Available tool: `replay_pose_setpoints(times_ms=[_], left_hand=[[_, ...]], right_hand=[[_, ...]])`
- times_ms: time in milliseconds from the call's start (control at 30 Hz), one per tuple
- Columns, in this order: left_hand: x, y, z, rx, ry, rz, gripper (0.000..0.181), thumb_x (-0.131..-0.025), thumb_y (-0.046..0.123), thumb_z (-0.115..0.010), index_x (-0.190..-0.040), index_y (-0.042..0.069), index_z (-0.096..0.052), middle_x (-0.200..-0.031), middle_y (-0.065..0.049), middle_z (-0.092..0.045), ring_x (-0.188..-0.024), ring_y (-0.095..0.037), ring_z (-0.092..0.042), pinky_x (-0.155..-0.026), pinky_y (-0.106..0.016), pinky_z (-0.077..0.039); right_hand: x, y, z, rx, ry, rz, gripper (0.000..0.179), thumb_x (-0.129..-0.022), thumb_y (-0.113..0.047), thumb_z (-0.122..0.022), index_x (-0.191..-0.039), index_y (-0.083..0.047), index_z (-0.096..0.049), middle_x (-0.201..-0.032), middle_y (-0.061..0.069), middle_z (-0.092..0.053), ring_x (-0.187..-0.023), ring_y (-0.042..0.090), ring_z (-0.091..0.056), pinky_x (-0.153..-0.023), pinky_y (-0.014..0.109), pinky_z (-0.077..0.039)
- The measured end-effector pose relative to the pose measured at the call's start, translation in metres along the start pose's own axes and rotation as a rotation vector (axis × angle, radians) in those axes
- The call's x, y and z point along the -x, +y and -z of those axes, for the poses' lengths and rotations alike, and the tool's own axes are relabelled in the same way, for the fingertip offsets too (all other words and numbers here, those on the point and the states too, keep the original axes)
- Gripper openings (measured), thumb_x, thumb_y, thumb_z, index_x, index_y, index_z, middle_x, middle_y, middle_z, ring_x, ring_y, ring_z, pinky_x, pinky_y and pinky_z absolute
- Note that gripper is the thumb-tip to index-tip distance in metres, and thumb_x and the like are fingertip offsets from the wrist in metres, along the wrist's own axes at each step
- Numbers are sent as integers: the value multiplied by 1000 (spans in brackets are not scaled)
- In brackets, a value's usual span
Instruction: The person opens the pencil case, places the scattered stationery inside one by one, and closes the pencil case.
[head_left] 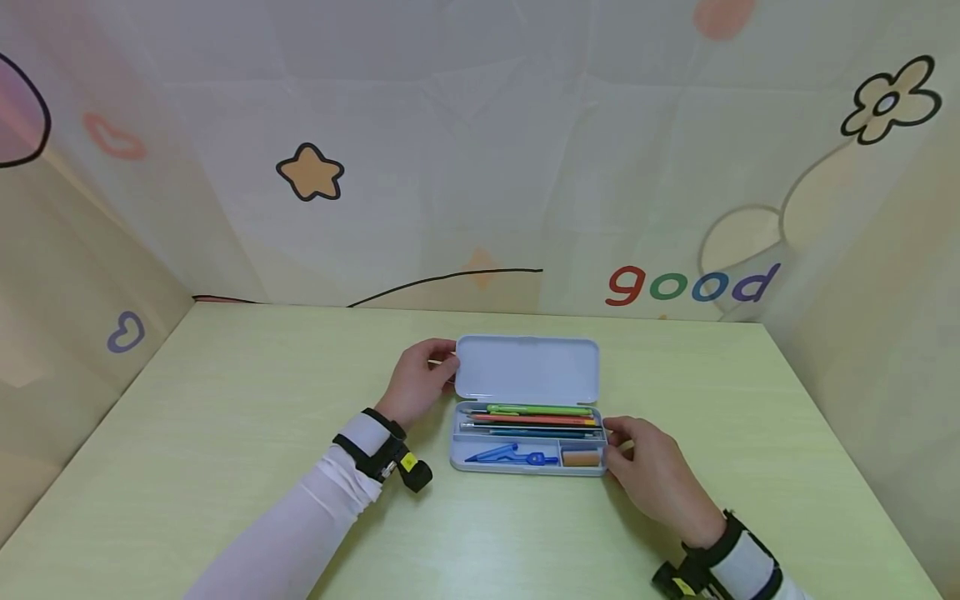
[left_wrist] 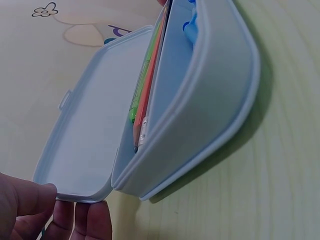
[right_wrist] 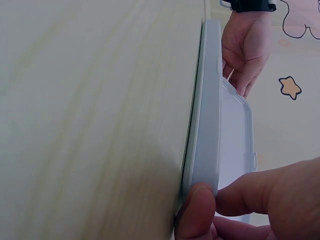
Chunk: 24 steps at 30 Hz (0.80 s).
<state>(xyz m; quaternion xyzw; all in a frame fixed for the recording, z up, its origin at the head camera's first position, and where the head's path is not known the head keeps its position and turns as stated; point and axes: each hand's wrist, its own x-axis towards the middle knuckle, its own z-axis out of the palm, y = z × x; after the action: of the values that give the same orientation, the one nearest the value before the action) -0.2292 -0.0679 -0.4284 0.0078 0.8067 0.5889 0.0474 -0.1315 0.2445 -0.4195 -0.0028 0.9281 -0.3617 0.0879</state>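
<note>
A pale blue pencil case [head_left: 510,469] lies with its lid [head_left: 527,368] raised at the back. My left hand [head_left: 422,379] pinches the lid's left edge; in the left wrist view the thumb [left_wrist: 35,197] is on the inner side and the fingers are behind. At the base's right end, my right hand [head_left: 656,471] grips the side wall between thumb and fingers, as the right wrist view also shows. Inside the case are a green pen [head_left: 540,410], an orange pencil [head_left: 525,418], darker pencils, a blue compass [head_left: 513,455] and a tan eraser-like block [head_left: 581,459].
The case rests on a pale wood-grain table [head_left: 262,433]. Behind the table's far edge hangs a light printed backdrop [head_left: 450,167] with a star, a flower and the word "good". Patterned side panels stand to the left and right.
</note>
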Motion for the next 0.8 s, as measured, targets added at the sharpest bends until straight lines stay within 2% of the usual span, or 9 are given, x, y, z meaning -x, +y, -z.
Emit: replay_pose_setpoints(times_ms=[600, 800], left_hand=[[8, 3, 0, 3, 15, -67, 29, -106, 3, -63, -135, -3, -63, -118, -18, -64, -94, -27, -68, -84, -35, -63], [11, 4, 0, -1, 22, -76, 27, -106, 3, -63, -132, -1, -63, -117, -16, -64, -94, -27, -67, -85, -39, -63]], right_hand=[[0, 1, 0, 0, 8, 19, 43, -102, -6, -66, -141, 8, -58, -110, 12, -64, -87, 21, -59, -64, 26, -52], [-1, 1, 0, 2, 6, 20, 43, -102, -6, -66, -142, 8, -58, -110, 12, -64, -87, 21, -59, -65, 27, -53]])
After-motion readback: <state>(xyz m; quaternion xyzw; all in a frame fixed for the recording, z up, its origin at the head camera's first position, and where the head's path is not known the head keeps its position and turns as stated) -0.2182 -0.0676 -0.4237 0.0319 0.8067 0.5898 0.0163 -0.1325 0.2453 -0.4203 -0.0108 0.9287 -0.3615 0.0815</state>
